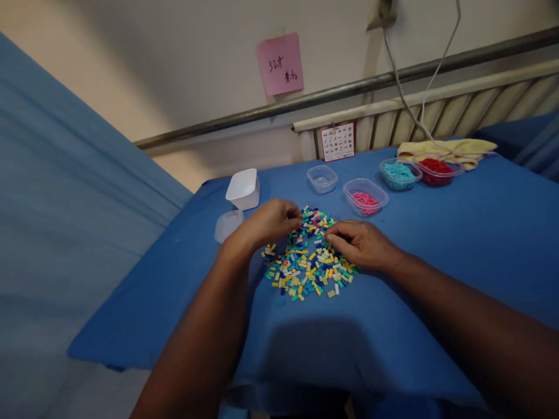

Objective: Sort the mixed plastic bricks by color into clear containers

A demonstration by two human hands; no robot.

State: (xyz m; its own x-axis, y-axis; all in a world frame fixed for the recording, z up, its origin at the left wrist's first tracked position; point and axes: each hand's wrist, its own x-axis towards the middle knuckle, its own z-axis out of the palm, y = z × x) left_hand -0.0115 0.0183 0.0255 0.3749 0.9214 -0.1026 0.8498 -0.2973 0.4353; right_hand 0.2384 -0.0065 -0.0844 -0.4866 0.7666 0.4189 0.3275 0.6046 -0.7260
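A loose pile of small oblong plastic pieces point(301, 273) in yellow, white, blue, green and pink lies spread over the blue cloth. At its far left edge is my left hand point(275, 222), fingers curled and pinched together; whatever may be between the tips is hidden. My right hand point(364, 244) rests on the right side of the pile, fingers bent inward and thumb close to the index finger. What that hand pinches, if anything, is too small to make out. Behind the pile stands a clear tub point(382, 199) holding pink pieces.
A clear tub point(322, 185) without pieces stands behind the pile. At left are a white box point(247, 201) and a translucent lid point(229, 226). Tubs with turquoise pieces point(398, 171) and red pieces point(437, 166) stand back right by a yellow cloth point(474, 145). A curtain point(65, 203) hangs left.
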